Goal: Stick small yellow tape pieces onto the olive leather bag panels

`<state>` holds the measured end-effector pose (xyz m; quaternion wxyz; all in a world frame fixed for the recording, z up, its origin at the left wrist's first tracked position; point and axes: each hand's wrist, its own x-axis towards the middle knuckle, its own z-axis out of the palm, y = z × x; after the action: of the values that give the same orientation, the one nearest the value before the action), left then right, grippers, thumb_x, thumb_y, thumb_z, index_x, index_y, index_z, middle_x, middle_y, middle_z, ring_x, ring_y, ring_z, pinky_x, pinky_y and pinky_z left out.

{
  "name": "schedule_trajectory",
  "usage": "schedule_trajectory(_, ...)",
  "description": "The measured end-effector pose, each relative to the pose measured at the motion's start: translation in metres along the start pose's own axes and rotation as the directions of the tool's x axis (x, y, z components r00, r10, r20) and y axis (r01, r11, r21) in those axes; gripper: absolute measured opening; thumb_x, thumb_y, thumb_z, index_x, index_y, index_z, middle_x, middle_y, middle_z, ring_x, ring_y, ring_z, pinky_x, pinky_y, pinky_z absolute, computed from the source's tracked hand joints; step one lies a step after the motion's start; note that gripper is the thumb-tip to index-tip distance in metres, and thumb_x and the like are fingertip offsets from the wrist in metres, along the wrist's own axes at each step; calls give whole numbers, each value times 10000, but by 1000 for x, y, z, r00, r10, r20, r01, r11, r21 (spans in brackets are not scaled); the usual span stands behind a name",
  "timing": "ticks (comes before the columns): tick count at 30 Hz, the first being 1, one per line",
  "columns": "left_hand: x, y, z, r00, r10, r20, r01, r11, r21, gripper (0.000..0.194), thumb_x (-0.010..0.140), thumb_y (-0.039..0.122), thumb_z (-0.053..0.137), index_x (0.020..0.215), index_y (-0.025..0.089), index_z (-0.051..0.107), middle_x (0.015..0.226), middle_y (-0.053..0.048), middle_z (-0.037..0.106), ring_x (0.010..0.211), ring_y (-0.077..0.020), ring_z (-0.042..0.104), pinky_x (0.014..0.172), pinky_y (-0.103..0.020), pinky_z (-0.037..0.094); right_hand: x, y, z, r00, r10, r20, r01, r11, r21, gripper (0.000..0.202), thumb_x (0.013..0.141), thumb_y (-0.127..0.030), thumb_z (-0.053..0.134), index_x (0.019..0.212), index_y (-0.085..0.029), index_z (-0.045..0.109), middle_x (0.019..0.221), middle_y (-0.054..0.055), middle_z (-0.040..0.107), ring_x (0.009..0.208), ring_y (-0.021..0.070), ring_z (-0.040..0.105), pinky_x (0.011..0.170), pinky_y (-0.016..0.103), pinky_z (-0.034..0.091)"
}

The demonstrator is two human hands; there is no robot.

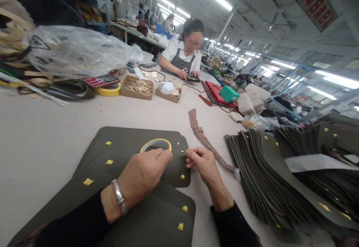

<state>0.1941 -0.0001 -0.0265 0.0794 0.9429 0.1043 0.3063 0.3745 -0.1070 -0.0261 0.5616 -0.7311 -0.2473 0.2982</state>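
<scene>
My left hand (147,170), with a silver bangle at the wrist, is closed on a roll of yellow tape (169,142) over a dark olive panel (126,136). My right hand (203,163) pinches a tiny piece of yellow tape (187,151) at the panel's right edge, beside a small shiny metal fitting (182,151). Another bright metal spot (178,143) shows just above it. Yellow tape squares (109,162) dot this panel. A second olive panel (157,221) lies nearer me, partly beneath my left arm, and carries similar squares (181,226).
A fanned stack of olive panels (244,172) lies right, near a brown fabric strip (206,140). Cardboard boxes of gold metal parts (137,96) (171,97), a calculator (101,80) and a plastic bag (81,52) stand farther back. A co-worker (182,54) handles something dark across the table.
</scene>
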Motion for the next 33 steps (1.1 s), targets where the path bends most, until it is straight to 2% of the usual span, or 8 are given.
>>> schedule_trajectory(7,2,-16,4,945,-170,279,124,977,176,118,887,95,501,897,193,565,860,-35,633,850,-224,576,688,-322,489,14,3,-5,992,26,120,2,974,-226,227,731,-360,649,733,-133,661,538,-15,611,418,84,557,407,171,428)
schedule_trajectory(15,1,-16,6,953,-152,263,117,983,145,118,900,118,485,893,192,577,857,-39,621,840,-220,558,689,-324,489,25,-1,3,978,-122,166,199,771,-606,132,772,-215,557,681,-177,644,527,-28,589,433,100,545,445,199,420)
schedule_trajectory(17,0,-22,8,957,-167,236,137,981,138,136,905,114,469,918,186,584,878,-48,624,868,-218,561,716,-322,491,29,-1,0,979,-108,174,195,748,-634,94,775,-219,580,796,-182,664,515,-39,587,426,110,544,455,211,419)
schedule_trajectory(20,0,-33,8,957,-224,186,196,968,157,168,909,101,443,950,169,591,902,-69,630,903,-221,567,762,-331,489,28,-3,-7,971,-170,166,238,732,-639,309,776,-267,648,1069,-174,614,516,-58,587,471,137,574,508,233,439)
schedule_trajectory(22,0,-39,9,952,-248,181,218,961,168,184,908,97,431,955,162,597,894,-77,635,895,-224,574,786,-346,485,23,-4,-12,945,-282,168,322,698,-639,272,806,-284,638,1054,-174,617,577,-34,622,540,146,596,567,246,451)
schedule_trajectory(25,1,-42,9,954,-240,180,210,962,173,201,911,104,423,985,152,603,906,-91,646,900,-228,585,825,-366,475,13,-6,-16,847,-452,279,518,585,-624,122,869,-240,557,874,-187,666,771,30,684,698,154,627,680,255,459)
schedule_trajectory(28,1,-40,10,956,-231,181,200,964,173,213,907,96,421,1012,138,602,926,-104,651,919,-235,588,840,-375,469,10,-6,-12,788,-457,413,608,471,-639,165,875,-190,525,856,-186,689,844,58,691,786,175,627,760,276,447)
schedule_trajectory(33,1,-37,9,962,-214,172,185,968,170,193,904,106,418,946,152,601,892,-95,642,871,-240,580,806,-375,465,29,-3,-2,935,-218,279,353,624,-697,175,784,-201,600,635,-175,690,588,8,648,588,144,576,584,241,392)
